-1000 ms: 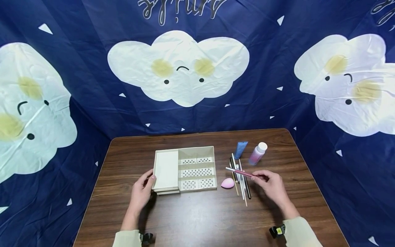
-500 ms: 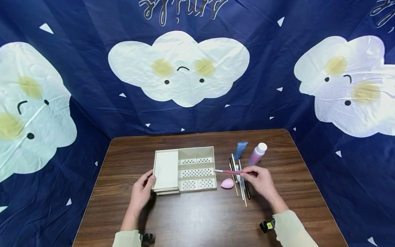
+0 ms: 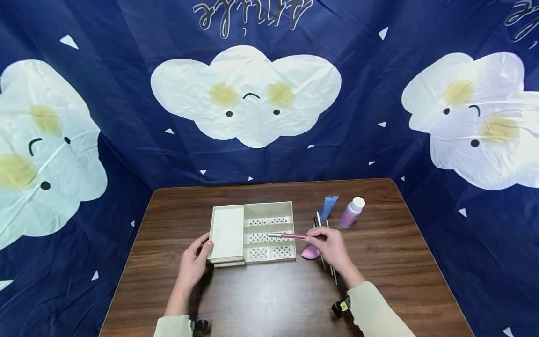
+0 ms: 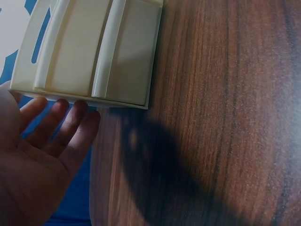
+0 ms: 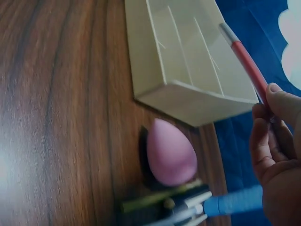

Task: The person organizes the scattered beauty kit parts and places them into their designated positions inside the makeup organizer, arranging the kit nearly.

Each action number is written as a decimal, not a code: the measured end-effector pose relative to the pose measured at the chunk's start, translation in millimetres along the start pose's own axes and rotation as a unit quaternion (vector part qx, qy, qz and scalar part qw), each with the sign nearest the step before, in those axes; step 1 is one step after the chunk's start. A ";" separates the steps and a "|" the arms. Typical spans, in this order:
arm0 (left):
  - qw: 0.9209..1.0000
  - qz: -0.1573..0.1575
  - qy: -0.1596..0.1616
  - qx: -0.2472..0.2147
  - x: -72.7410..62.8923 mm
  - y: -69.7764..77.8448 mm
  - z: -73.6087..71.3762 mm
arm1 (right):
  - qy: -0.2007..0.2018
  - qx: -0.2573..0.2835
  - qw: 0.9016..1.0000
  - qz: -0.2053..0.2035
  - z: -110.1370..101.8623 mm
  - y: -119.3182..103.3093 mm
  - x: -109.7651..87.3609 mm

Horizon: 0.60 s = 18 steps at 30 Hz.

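Note:
My right hand [image 3: 330, 247] pinches a slim pink stick with a silver end [image 3: 290, 236] between thumb and fingers; no bristles show on it. The stick lies level, its silver end above the middle row of a cream organizer box [image 3: 227, 231]. At the box's left side rests my left hand [image 3: 193, 262]; in the left wrist view its extended fingers [image 4: 75, 127] touch the box's edge. A pink makeup sponge [image 5: 171, 153] lies just right of the box. Under my right hand are several thin brushes or sticks [image 3: 318, 220], partly hidden.
A blue tube [image 3: 328, 207] and a bottle with a white cap [image 3: 352, 212] stand behind the sticks. The box has a flat lidded part on the left and divided compartments with perforated floors on the right. A dark blue cloud-print cloth [image 3: 269, 164] surrounds the wooden table [image 3: 269, 299].
My right hand has carried the pink stick leftward, from above the loose sticks to over the box's compartments. The left hand has stayed at the box's side.

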<state>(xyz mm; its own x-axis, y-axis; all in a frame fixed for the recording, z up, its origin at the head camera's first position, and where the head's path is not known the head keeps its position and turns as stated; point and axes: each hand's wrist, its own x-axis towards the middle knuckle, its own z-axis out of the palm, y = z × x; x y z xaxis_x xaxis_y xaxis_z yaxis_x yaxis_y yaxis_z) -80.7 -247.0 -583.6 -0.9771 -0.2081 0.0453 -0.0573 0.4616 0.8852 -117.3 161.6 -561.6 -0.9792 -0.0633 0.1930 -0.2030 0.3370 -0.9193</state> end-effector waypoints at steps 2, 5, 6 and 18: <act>1.000 0.004 0.001 -0.002 -0.1 -2.0 0.7 | -0.004 0.001 1.000 -0.001 6.2 -1.2 0.4; 1.000 0.005 0.003 -0.003 -0.2 -2.9 1.2 | -0.011 -0.004 1.000 0.011 14.4 -3.4 2.5; 1.000 0.004 0.004 -0.002 -0.1 -2.9 1.2 | -0.013 -0.008 1.000 0.019 16.8 -4.0 3.4; 1.000 0.003 0.001 0.000 0.4 -1.7 1.9 | -0.027 0.036 0.991 0.126 36.9 -15.7 10.0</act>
<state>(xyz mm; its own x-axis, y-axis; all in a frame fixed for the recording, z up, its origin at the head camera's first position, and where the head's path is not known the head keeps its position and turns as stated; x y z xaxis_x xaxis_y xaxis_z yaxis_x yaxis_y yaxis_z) -81.3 -246.2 -586.0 -0.9768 -0.2081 0.0514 -0.0522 0.4634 0.8846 -124.2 121.0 -557.9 -0.9973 -0.0373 -0.0632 0.0503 0.2803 -0.9586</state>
